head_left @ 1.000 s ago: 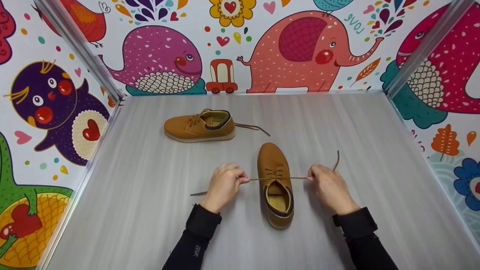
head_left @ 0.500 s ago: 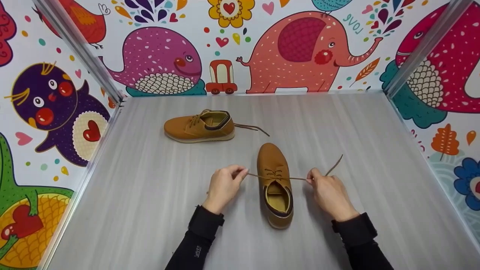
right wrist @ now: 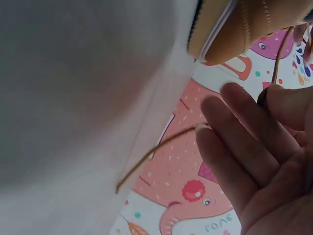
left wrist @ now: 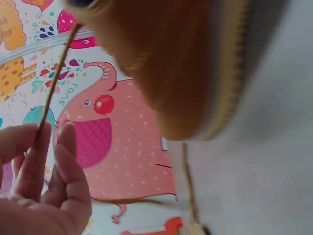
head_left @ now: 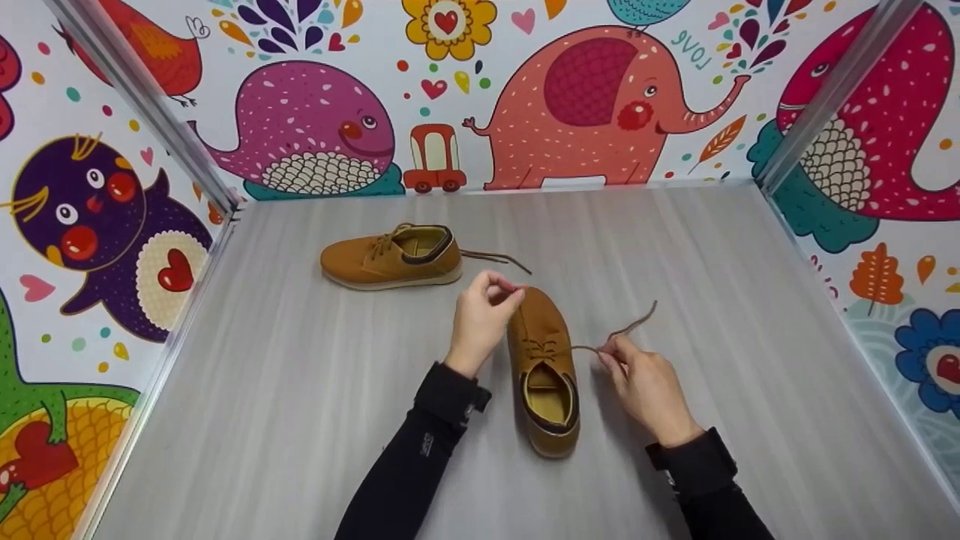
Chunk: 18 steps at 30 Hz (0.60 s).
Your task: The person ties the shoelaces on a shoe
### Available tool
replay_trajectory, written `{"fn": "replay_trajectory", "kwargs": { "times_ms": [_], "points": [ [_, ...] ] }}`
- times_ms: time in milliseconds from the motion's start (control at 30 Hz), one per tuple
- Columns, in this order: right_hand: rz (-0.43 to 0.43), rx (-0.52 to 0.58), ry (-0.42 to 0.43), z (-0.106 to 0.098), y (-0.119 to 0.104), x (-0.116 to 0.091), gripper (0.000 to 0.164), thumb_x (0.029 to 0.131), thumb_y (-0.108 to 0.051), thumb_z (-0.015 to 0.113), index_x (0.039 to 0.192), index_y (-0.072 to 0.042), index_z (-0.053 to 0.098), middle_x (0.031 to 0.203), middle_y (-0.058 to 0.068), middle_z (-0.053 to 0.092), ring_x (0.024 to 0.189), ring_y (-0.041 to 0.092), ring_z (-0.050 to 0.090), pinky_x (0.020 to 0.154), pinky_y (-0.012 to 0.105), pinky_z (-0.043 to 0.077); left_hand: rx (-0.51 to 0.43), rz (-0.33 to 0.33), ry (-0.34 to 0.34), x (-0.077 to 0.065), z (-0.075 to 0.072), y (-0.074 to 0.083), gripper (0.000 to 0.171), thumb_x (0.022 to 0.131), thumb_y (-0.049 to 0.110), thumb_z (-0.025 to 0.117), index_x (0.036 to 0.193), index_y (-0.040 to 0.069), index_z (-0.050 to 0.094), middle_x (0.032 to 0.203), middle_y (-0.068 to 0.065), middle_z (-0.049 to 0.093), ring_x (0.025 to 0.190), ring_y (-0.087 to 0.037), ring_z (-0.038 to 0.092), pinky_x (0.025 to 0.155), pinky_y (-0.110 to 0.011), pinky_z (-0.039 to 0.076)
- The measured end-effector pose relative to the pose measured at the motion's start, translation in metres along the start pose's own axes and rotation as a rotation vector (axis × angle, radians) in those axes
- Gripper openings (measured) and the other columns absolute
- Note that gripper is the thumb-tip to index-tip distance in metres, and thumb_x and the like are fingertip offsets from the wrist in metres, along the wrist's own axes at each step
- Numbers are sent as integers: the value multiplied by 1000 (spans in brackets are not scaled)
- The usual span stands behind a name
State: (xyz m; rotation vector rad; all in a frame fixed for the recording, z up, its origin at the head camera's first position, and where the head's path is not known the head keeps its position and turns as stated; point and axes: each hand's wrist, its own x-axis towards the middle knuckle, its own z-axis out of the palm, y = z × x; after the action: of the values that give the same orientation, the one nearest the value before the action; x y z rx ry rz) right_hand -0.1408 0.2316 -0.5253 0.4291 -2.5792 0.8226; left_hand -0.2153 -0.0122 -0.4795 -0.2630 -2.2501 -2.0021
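A tan lace-up shoe [head_left: 538, 319] stands on the grey surface between the hands, its toe pointing away from me. Above and beside that toe, the left hand [head_left: 478, 322] pinches one end of its shoelace; in the left wrist view this lace [left wrist: 55, 81] runs taut from thumb and finger up to the shoe. Right of the shoe, the right hand [head_left: 651, 390] pinches the other lace between thumb and forefinger. Its loose tail [right wrist: 157, 146] curves out past the fingers in the right wrist view. The laces cross at the shoe's throat, above the open collar.
The matching tan shoe [head_left: 349, 262] lies farther back on the left, toe to the left, its loose laces [head_left: 495, 257] trailing right. Walls with cartoon animals [head_left: 577, 105] and metal corner posts [head_left: 150, 97] enclose the grey floor [head_left: 300, 420].
The left hand has moved forward and inward with its lace, from left of the shoe's throat to beside the toe. The right hand keeps its lace, which is now slacker. The head view has shifted slightly.
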Motion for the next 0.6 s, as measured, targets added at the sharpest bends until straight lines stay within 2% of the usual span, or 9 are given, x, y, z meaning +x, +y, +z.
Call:
{"fn": "replay_trajectory", "kwargs": {
  "times_ms": [133,267,367,500,600],
  "points": [
    [118,143,34,2,-5,5,5,90,-11,74,90,-10,69,87,3,75,82,20,72,71,41,54,39,-24,-67,13,7,9,15,92,8,72,97,4,58,98,-5,75,89,-18,69,74,-28,54],
    [227,272,45,3,-9,10,7,89,-13,76,90,-8,71,86,-3,75,80,13,71,70,25,52,120,-140,-173,14,6,5,16,92,10,71,103,7,59,101,-4,74,91,-17,69,71,-26,52],
    [289,358,59,2,-11,12,9,88,-10,76,91,-8,69,85,-3,75,78,12,70,66,16,48,191,-225,-235,7,2,-2,20,92,13,73,108,7,63,101,-5,74,91,-16,69,71,-27,53],
    [418,473,65,0,-13,15,16,88,-8,76,96,-3,63,90,5,76,79,9,68,63,16,46,283,-272,-249,-9,-7,-10,27,89,21,76,110,5,69,96,-5,73,82,-16,67,69,-30,53],
    [556,669,64,0,-12,16,24,90,-7,74,104,2,58,98,14,74,85,12,71,70,20,52,296,-293,-238,-21,-12,-15,26,89,23,76,106,4,73,91,-3,71,77,-14,64,69,-29,52]
  ]
}}
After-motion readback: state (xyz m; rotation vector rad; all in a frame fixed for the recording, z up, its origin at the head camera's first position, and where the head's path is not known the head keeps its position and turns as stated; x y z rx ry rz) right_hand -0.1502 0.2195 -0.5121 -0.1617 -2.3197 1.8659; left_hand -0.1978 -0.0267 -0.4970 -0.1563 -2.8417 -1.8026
